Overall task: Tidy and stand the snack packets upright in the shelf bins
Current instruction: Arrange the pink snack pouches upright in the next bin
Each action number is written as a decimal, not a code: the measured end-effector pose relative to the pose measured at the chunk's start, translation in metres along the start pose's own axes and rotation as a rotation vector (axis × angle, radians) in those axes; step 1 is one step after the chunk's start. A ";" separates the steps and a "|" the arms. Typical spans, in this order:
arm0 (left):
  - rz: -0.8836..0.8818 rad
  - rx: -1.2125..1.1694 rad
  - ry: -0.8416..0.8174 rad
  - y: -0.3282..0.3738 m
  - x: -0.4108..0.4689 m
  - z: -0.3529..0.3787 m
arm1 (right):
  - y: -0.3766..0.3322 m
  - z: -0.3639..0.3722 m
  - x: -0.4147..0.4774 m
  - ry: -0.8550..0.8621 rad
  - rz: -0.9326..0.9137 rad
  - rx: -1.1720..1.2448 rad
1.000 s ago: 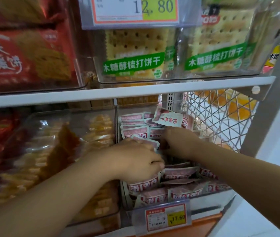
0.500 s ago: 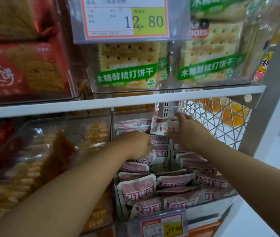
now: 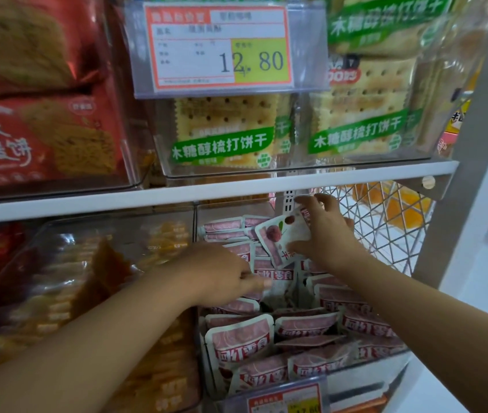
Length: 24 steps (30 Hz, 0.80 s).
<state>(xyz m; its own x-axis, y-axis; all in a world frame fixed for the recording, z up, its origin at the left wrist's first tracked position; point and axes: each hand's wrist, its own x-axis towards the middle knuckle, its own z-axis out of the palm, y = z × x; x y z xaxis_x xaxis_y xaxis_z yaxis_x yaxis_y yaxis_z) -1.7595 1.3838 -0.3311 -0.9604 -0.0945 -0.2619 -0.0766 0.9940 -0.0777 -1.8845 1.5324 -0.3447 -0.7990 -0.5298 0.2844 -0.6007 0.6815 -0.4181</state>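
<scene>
Head view: right hand [image 3: 329,234] pinches a packet [image 3: 283,238]; straight-fingered left hand [image 3: 222,272] braces the row [image 3: 277,275]; release may topple it.

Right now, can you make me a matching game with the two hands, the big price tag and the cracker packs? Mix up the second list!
Things:
1. right hand
2. left hand
3. 12.80 price tag
4. cracker packs

Matches:
A. green band with white writing
B. orange border, yellow patch
C. pinches a tilted white packet
D. touches the pink packets

Pairs: 1-C, 2-D, 3-B, 4-A.
</scene>
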 end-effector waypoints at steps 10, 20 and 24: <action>-0.119 0.157 0.023 0.008 -0.010 -0.004 | -0.008 -0.038 -0.007 -0.212 -0.283 -0.064; -0.168 0.132 0.080 0.010 -0.011 -0.001 | -0.022 0.018 0.003 -0.448 -0.430 -0.281; -0.177 0.120 0.093 0.010 -0.011 0.000 | -0.023 0.019 0.006 -0.554 -0.340 -0.266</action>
<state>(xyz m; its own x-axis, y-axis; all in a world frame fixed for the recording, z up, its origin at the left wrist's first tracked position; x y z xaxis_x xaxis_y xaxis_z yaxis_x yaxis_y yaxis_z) -1.7502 1.3951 -0.3287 -0.9558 -0.2559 -0.1448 -0.2190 0.9482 -0.2302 -1.8753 1.5039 -0.3496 -0.4764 -0.8665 -0.1489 -0.8576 0.4953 -0.1386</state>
